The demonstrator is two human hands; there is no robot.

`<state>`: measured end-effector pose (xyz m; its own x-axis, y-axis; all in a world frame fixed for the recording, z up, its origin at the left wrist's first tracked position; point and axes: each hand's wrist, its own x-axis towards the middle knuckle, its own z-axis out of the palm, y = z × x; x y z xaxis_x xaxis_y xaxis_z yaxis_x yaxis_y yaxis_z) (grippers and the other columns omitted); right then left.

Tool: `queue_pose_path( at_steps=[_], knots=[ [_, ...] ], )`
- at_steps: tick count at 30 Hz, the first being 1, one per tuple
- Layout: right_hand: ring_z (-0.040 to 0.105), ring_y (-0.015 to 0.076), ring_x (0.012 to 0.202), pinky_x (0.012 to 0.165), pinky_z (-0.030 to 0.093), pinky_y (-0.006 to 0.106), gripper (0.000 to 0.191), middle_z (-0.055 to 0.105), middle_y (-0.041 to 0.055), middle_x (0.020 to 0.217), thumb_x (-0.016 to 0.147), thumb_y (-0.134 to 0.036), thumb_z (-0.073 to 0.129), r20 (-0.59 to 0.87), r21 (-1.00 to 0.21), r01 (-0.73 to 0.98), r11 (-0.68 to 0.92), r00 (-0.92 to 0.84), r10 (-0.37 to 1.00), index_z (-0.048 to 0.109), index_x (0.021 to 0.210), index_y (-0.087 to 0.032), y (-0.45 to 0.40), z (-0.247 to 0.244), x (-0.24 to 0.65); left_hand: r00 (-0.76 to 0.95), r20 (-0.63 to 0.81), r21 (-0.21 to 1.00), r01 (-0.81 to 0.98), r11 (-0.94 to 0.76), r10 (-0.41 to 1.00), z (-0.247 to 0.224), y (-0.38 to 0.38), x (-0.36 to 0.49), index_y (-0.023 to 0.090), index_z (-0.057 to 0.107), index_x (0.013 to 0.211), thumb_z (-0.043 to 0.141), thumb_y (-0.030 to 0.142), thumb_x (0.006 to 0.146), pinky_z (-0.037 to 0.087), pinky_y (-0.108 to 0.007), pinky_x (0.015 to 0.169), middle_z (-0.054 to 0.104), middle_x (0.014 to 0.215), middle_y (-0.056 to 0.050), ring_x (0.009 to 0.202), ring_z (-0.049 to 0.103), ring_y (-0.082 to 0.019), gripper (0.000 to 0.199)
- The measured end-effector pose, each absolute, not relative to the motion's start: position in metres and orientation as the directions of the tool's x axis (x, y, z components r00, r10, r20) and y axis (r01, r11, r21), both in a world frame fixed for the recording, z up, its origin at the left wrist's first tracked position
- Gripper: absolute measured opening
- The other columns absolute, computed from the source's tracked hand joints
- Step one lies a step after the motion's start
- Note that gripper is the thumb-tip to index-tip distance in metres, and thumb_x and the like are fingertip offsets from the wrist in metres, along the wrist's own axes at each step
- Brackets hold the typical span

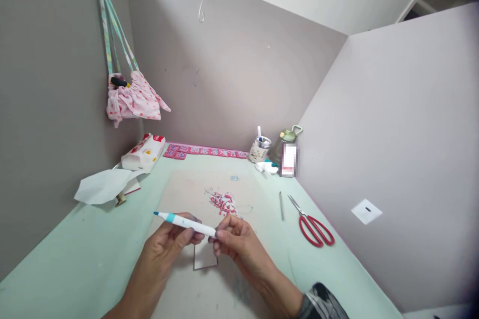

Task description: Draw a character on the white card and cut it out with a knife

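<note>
1. Here, a slim white marker with a turquoise band and blue tip (185,223) slants above a pale beige mat (177,187) on the pale green surface (86,249), tip leftward.
2. The left hand (168,241) grips its barrel; the right hand (243,243) pinches its rear end, partly covering it.
3. Just below, a white rectangular card (205,256) has its far part hidden by the hands.
4. Beyond lies a red-and-white heap (223,203), its pieces hard to separate.
5. Rightward are red-handled metal scissors (317,231); farther back, a box (288,159) is pixelated.
</note>
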<state>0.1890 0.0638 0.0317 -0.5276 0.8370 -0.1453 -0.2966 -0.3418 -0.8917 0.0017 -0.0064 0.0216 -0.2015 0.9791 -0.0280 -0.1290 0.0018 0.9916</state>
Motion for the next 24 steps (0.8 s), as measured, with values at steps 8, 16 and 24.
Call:
queue_pose_path(
  at_steps=[8, 16, 24],
  knots=[
    [0.063, 0.0116, 0.056, 0.059, 0.048, 0.024, 0.043, 0.075, 0.0017, 0.067, 0.069, -0.043, 0.098, -0.078, -0.917, -0.314, -0.247, -0.466, 0.881, 0.064, 0.074, -0.017, 0.057, 0.037, 0.187, -0.273, 0.031, 0.994, -0.094, -0.058, 0.962, 0.029, -0.007, 0.000, 0.022, 0.073, 0.097, 0.078, 0.058, 0.085, 0.057, -0.030, 0.087, 0.074, 0.088, -0.003, 0.090, 0.070, -0.023, 0.038],
    [0.061, 0.0122, 0.054, 0.056, 0.047, 0.025, 0.042, 0.075, 0.0026, 0.067, 0.067, -0.043, 0.098, -0.071, -0.930, -0.287, -0.231, -0.476, 0.877, 0.065, 0.071, -0.018, 0.058, 0.040, 0.188, -0.277, -0.006, 0.983, -0.179, -0.046, 0.961, 0.029, -0.003, 0.001, 0.019, 0.075, 0.097, 0.076, 0.053, 0.086, 0.062, -0.036, 0.084, 0.077, 0.092, -0.006, 0.086, 0.074, -0.025, 0.036],
    [0.061, 0.0136, 0.055, 0.060, 0.050, 0.027, 0.035, 0.071, -0.0001, 0.062, 0.072, -0.040, 0.095, -0.032, -0.963, -0.235, -0.131, -0.382, 0.924, 0.067, 0.072, -0.019, 0.052, 0.043, 0.187, -0.307, -0.007, 0.987, -0.153, -0.042, 0.952, 0.026, -0.006, 0.001, 0.020, 0.076, 0.094, 0.084, 0.047, 0.080, 0.060, -0.032, 0.084, 0.077, 0.086, -0.004, 0.084, 0.073, -0.023, 0.031]
  ],
)
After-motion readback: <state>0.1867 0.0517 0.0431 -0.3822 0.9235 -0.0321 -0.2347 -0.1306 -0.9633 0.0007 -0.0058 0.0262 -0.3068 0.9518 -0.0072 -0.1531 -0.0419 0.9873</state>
